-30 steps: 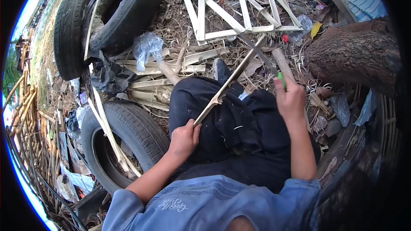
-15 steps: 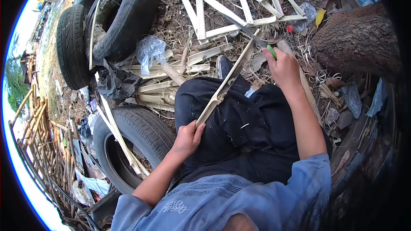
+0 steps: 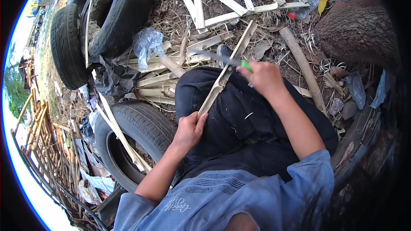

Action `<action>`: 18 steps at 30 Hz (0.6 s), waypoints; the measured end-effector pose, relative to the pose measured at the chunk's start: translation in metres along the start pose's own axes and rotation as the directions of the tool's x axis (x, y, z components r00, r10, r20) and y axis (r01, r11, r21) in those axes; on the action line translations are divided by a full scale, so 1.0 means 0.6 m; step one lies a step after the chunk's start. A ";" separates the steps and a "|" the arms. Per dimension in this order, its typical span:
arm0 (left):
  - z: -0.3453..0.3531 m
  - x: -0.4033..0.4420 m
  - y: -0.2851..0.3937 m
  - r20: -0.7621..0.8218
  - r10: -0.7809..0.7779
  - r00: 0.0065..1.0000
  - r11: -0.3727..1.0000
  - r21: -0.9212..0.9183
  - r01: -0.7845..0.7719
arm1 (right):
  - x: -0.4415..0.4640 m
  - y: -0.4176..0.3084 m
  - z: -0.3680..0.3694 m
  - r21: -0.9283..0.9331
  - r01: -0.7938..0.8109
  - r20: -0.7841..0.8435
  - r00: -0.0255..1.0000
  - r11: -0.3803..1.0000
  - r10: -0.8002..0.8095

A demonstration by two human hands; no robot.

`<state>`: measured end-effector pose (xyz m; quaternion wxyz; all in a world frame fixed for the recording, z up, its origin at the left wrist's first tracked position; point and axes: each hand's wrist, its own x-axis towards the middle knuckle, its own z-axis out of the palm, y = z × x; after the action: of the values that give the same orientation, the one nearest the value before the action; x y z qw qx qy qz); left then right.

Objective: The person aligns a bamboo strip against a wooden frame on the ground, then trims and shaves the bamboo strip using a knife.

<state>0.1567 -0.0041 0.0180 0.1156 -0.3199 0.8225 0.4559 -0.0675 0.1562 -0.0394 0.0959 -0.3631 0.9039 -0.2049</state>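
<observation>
Closed around the lower end of a split bamboo strip (image 3: 216, 89) is my left hand (image 3: 191, 131), close to my knee. The strip slants up and away to the right, its hollow, jointed side showing. My right hand (image 3: 266, 78) grips the green handle of a knife (image 3: 220, 59). The blade, a little blurred, crosses the strip above its middle and points left; whether it touches the strip I cannot tell. Under the strip are my crossed legs in dark trousers (image 3: 244, 124), with small shavings on them.
Old tyres (image 3: 147, 122) lie at the left. Split bamboo pieces (image 3: 158, 86) and a clear plastic bag (image 3: 148, 45) lie ahead. A bamboo lattice (image 3: 231, 16) rests farther off. At the right are a bamboo pole (image 3: 303, 66) and a tree trunk (image 3: 357, 34).
My right hand and the knife have moved down and left along the strip, toward my left hand. My left hand still holds the strip's lower end. The camera view has shifted slightly.
</observation>
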 end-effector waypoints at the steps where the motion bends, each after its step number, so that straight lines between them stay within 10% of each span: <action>1: 0.002 -0.006 -0.005 -0.011 0.000 1.000 1.000 -0.003 0.000 | 0.022 0.040 -0.035 0.014 -0.259 -0.027 0.965 0.966 0.259; 5: 0.005 -0.010 -0.028 0.027 0.043 0.999 0.990 -0.138 -0.039 | 0.017 0.162 -0.120 -0.143 -0.457 -0.248 0.875 0.878 0.415; 11: -0.025 0.020 -0.008 0.385 -0.246 0.890 0.856 -0.344 0.385 | -0.080 -0.003 -0.075 0.292 -0.086 -0.179 0.974 0.953 0.142; 18: -0.037 0.024 0.006 0.419 -0.331 0.845 0.823 -0.310 0.476 | -0.049 -0.024 0.038 0.218 0.145 -0.178 0.978 0.965 -0.107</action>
<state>0.1459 -0.0270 0.0256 0.2857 -0.4204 0.5889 0.6283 -0.0302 0.1602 -0.0529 0.0489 -0.3881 0.8539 -0.3433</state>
